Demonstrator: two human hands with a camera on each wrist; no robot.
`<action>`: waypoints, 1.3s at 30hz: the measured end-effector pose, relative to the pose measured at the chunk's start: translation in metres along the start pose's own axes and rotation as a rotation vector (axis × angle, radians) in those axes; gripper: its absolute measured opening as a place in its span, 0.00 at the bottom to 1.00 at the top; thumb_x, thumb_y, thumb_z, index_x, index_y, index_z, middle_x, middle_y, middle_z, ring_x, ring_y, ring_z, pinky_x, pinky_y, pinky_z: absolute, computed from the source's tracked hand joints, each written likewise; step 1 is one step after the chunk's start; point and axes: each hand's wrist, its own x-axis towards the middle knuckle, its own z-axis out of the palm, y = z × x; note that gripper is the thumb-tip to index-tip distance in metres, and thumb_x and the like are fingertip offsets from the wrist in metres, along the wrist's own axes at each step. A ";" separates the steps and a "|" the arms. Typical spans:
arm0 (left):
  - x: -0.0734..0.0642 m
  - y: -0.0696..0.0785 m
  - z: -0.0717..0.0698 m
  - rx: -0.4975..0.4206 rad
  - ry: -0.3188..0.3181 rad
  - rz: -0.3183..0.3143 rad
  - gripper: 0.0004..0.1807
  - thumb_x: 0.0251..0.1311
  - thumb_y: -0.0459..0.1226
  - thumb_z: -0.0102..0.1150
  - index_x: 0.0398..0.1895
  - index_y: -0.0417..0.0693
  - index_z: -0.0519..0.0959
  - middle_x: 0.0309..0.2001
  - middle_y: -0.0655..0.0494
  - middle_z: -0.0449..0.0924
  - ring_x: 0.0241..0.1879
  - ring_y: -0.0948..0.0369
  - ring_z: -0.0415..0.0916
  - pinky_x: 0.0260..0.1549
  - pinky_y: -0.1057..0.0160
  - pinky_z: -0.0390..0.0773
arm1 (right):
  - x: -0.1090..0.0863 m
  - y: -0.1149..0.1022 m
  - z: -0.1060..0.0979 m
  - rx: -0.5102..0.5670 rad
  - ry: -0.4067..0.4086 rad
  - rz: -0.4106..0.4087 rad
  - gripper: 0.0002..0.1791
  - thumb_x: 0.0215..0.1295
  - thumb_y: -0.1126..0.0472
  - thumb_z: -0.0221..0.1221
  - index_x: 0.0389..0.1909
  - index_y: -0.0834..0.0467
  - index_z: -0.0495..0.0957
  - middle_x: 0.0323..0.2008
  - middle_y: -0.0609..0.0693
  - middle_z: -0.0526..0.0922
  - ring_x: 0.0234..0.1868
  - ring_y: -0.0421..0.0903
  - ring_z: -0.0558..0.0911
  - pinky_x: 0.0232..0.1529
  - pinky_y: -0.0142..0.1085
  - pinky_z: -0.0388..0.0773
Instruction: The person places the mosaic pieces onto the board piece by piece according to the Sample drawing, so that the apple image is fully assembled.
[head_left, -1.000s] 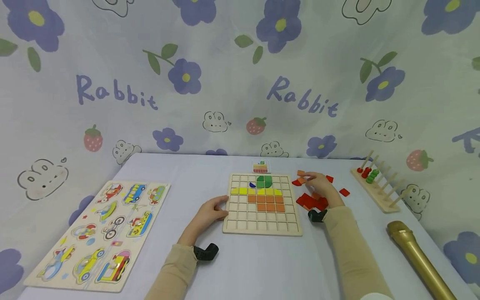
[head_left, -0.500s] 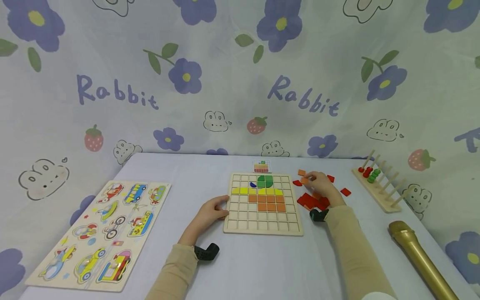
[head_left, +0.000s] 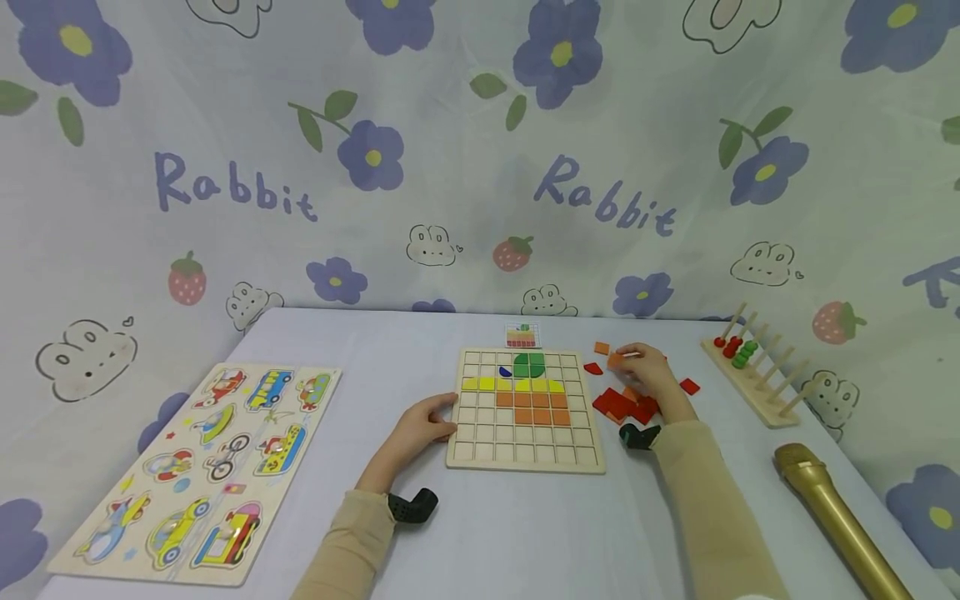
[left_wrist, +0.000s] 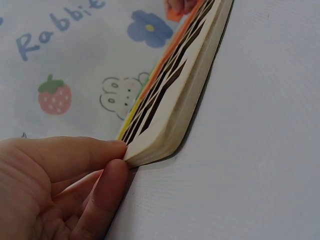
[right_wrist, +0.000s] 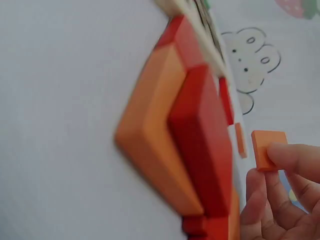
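A wooden grid board (head_left: 525, 458) lies mid-table, with green, blue, yellow and orange tiles in its cells. At its left edge is my left hand (head_left: 416, 429); thumb and index finger pinch the rim of the board (left_wrist: 192, 100) in the left wrist view. To the right of the board, my right hand (head_left: 651, 373) holds an orange square tile (right_wrist: 267, 145) between thumb and fingers, above the table. Below that hand lies a pile of red and orange tiles (head_left: 618, 402). A loose orange tile (head_left: 602, 347) and a red rounded tile (head_left: 592, 368) lie beside the board.
Behind the board is a small pattern card (head_left: 522, 335). A vehicle puzzle board (head_left: 225, 467) covers the left side. At right are a peg rack (head_left: 757, 379) with red and green beads, a gold microphone (head_left: 832, 508) and a single red tile (head_left: 689, 387).
My right hand has shifted slightly right and lifted the orange tile off the loose tiles beside the board. The left hand keeps its place at the board's edge.
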 end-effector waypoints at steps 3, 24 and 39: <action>-0.003 -0.002 -0.001 0.005 0.004 -0.002 0.30 0.53 0.31 0.62 0.62 0.44 0.70 0.26 0.50 0.73 0.26 0.61 0.72 0.28 0.65 0.75 | -0.007 -0.005 0.007 0.162 -0.028 0.056 0.25 0.63 0.61 0.56 0.61 0.62 0.66 0.42 0.49 0.75 0.39 0.42 0.74 0.41 0.29 0.73; 0.012 0.009 0.001 -0.002 -0.043 0.029 0.30 0.54 0.32 0.62 0.63 0.46 0.68 0.27 0.49 0.73 0.27 0.60 0.74 0.30 0.65 0.75 | -0.062 -0.059 0.108 0.121 -0.348 -0.124 0.13 0.58 0.65 0.61 0.43 0.66 0.78 0.32 0.49 0.82 0.29 0.41 0.80 0.33 0.31 0.77; 0.002 0.004 -0.001 -0.011 -0.029 0.003 0.30 0.54 0.31 0.62 0.63 0.45 0.69 0.28 0.49 0.73 0.28 0.61 0.74 0.31 0.65 0.76 | -0.073 -0.053 0.139 -0.314 -0.226 -0.256 0.05 0.52 0.60 0.67 0.30 0.55 0.83 0.38 0.48 0.82 0.41 0.46 0.74 0.41 0.38 0.70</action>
